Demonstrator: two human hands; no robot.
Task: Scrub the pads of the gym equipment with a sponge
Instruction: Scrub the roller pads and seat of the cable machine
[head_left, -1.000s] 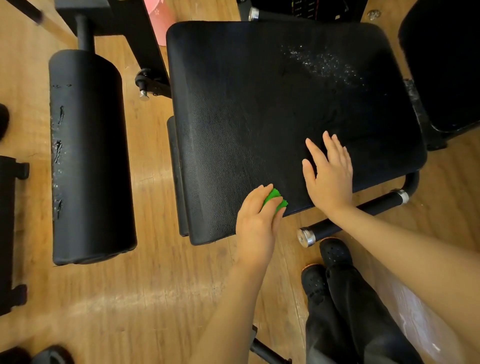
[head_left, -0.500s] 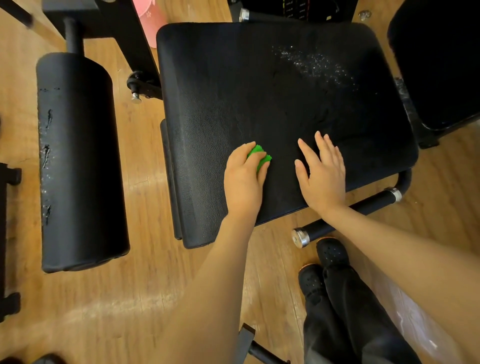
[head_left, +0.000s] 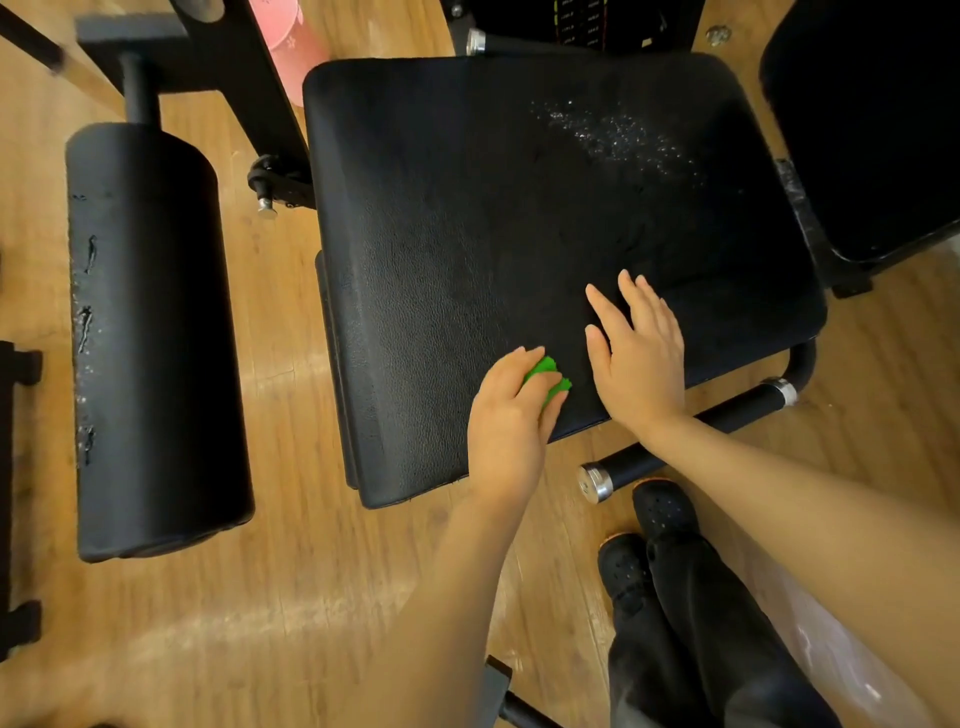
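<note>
No text can be read; the small markings on the black panel are too blurred.

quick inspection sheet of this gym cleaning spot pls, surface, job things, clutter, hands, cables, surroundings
surface: black seat pad, flat, with white specks on its far right part
job's things: green sponge on the pad near its front edge; black roller pad to the left, its cover torn in places
clutter: pink object behind the pad, partly hidden
grippers: left hand curled over the sponge; right hand flat on the pad, fingers straight
cables: nothing seen
surroundings: wooden floor; chrome-capped bar under the pad's front; another black pad at right; person's dark shoes
</note>
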